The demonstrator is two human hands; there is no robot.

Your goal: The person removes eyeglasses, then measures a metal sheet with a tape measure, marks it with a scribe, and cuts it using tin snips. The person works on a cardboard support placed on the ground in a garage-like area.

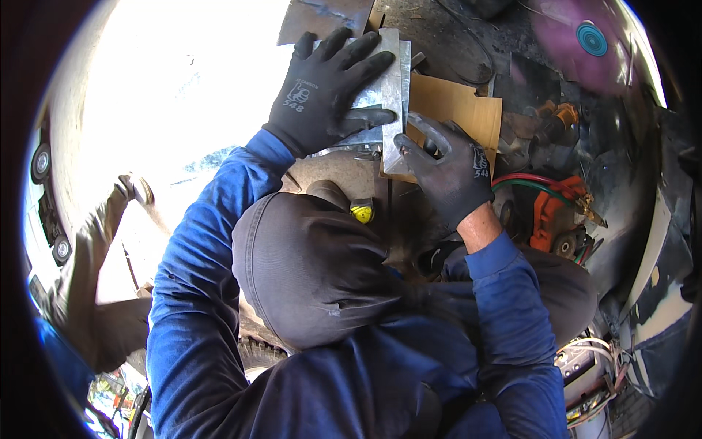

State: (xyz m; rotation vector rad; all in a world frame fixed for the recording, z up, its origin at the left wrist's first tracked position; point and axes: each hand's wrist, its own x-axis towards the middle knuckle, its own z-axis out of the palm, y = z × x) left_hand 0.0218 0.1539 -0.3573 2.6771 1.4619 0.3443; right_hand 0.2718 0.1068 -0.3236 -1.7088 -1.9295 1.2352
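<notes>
My left hand (314,95), in a black glove, lies flat with its fingers spread over a shiny metal sheet (371,96). Its thumb and fingertips press on a flat grey metal strip (393,80) that lies along the sheet's right side. My right hand (453,164), gloved alike, is at the strip's lower right edge. Its thumb touches the strip, and the index finger is bent beside it. The right fingers are curled in a pinch; whatever is between them is too small or hidden to make out. A brown board (461,110) lies partly under the strip and right hand.
A yellow and black tape measure (362,212) sits below the sheet, by my knee. On the right is an orange wheeled item (552,216) with red and green hoses and a brass torch fitting. Another person's leg (99,249) is at the left; vehicle wheels show beyond.
</notes>
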